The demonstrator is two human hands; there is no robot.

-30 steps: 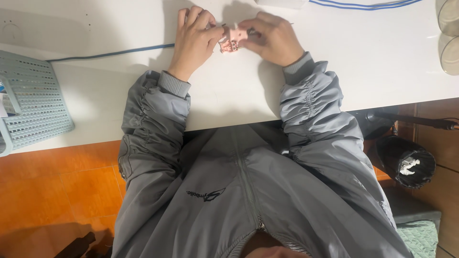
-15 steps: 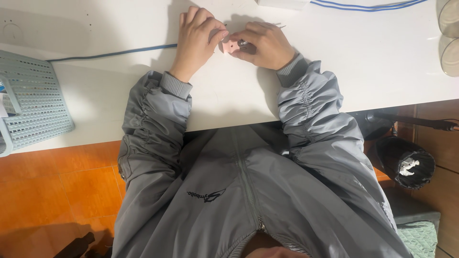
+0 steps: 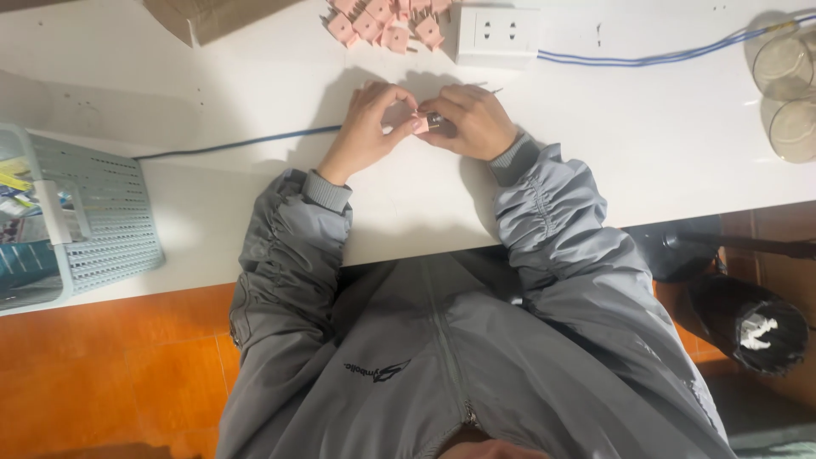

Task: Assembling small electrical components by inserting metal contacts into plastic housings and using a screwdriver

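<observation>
Both of my hands meet over the white table (image 3: 255,93), gripping one small pink plastic plug part (image 3: 421,124) between the fingertips. My left hand (image 3: 367,126) pinches it from the left with thumb and forefinger. My right hand (image 3: 470,121) closes on it from the right, where a small metal piece shows against the part. Most of the part is hidden by my fingers. Grey jacket sleeves cover both forearms.
A pile of several pink plug parts (image 3: 387,19) lies at the far edge beside a white socket block (image 3: 498,34). A blue cable (image 3: 238,143) crosses the table. A pale blue perforated basket (image 3: 76,223) stands left, clear glasses (image 3: 786,93) right, a cardboard box (image 3: 212,17) far left.
The view has shifted so the table's far edge with the pink pile and socket block now shows. My hands stay together on the pink part, fingers slightly regripped.
</observation>
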